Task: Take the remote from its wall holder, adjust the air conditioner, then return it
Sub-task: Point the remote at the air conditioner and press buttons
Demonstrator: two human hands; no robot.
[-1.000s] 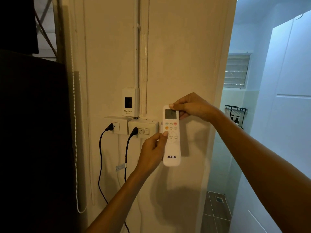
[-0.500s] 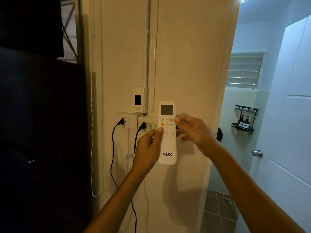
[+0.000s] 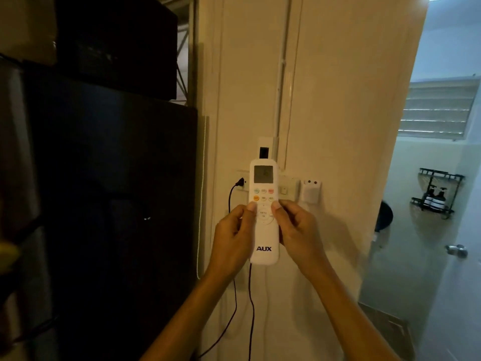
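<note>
A white AUX remote with a grey screen and coloured buttons stands upright in front of the cream wall. My left hand grips its left side, thumb on the buttons. On the other side, my right hand holds it too, thumb tip at the button pad. A small white wall holder with two screw holes sits empty on the wall, up and right of my right hand. The air conditioner is out of view.
Wall sockets with black plugs and cables sit behind the remote, under a white device. A tall dark appliance fills the left. At the right, a doorway opens to a bathroom with a white door and knob.
The remote moved left, off the wall holder, which now shows empty. My right hand slid from the remote's top to its middle, so both hands hold it side by side.
</note>
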